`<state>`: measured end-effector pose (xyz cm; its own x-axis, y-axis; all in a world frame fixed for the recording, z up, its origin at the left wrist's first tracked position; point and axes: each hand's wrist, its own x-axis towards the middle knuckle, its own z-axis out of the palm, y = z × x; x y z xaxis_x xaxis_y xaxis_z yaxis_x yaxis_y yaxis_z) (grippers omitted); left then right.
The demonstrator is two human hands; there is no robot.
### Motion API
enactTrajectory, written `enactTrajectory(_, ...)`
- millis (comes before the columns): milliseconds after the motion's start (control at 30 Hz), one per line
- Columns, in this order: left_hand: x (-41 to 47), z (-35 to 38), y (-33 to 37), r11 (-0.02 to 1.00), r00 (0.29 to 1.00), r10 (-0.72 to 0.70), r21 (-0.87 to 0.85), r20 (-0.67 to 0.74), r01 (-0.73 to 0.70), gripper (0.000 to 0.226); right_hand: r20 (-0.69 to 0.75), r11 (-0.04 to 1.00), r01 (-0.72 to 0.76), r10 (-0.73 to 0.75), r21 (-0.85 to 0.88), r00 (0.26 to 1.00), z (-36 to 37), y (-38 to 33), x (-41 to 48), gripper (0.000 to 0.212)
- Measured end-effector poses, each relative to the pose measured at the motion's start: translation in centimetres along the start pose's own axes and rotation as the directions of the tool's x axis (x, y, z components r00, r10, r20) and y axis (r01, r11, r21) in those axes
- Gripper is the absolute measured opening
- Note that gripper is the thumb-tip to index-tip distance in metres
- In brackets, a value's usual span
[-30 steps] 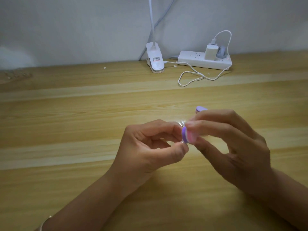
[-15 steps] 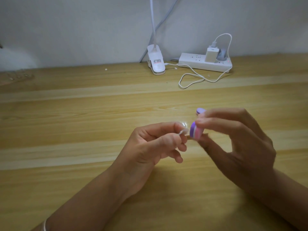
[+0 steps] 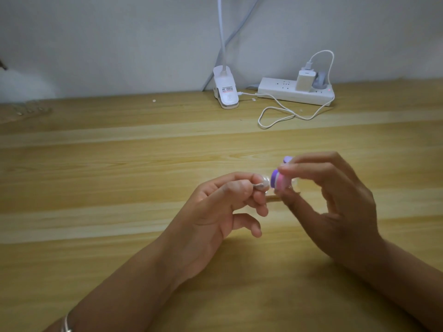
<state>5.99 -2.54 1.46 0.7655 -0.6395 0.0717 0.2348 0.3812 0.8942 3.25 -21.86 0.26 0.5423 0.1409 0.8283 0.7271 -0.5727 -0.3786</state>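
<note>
Starting nearest the camera: a thin bracelet [image 3: 66, 325] sits on the left wrist, and both forearms reach in over the desk [image 3: 96, 188]. Left hand [image 3: 215, 212]: thumb and forefinger pinch a small pale piece [image 3: 260, 186], too blurred to identify; the other fingers curl loosely beneath. Right hand [image 3: 335, 202]: fingertips and thumb pinch a small round container [image 3: 279, 182], held above the desk just beside the pale piece; contact between the two cannot be told. The container shows a purple face toward the left hand and a pink band behind it; the right fingers cover its top and far side. A purple item [image 3: 287, 160] shows behind the right forefinger, mostly hidden. Desk: light wood, lengthwise grain bands. Along the far edge: a white lamp clip [image 3: 225, 92], a looped white cable [image 3: 275, 116], and a white power strip [image 3: 297, 93] carrying a charger [image 3: 303, 80]. Plain pale wall [image 3: 119, 44] behind.
</note>
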Motion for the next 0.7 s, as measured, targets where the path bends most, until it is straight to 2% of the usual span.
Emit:
enactTrajectory(67,0.0,0.0,0.1,1.0,1.0,-0.011,0.001,0.002,0.011,0.022,-0.029,1.0,0.001,-0.001,0.001,1.0,-0.1,-0.2,0.0,0.024)
enactTrajectory(200,-0.1,0.2,0.1,1.0,0.999,-0.025,-0.002,0.034,0.025,0.027,0.034,0.995,0.097,-0.098,0.027,0.995,0.3,-0.5,-0.6,0.029)
enactTrajectory(333,-0.1,0.2,0.1,0.999,1.0,-0.027,0.026,-0.011,0.027,0.03,0.0,0.999,0.042,-0.042,0.019,0.999,-0.2,0.3,0.0,0.027)
enactTrajectory(500,-0.1,0.4,0.2,0.998,0.999,-0.034,0.052,0.038,0.032,0.024,0.055,0.992,0.123,-0.122,-0.005,0.991,0.0,-0.2,-0.7,0.022)
enactTrajectory(633,0.0,0.1,0.0,0.998,1.0,-0.023,0.05,0.002,0.023,0.032,0.0,0.999,0.016,-0.016,0.047,1.0,-0.4,0.5,0.1,0.027)
enactTrajectory(700,0.0,0.1,-0.1,0.996,1.0,-0.02,0.081,0.012,0.019,0.033,0.015,0.998,0.052,-0.052,0.044,0.999,-0.3,0.2,-0.2,0.023)
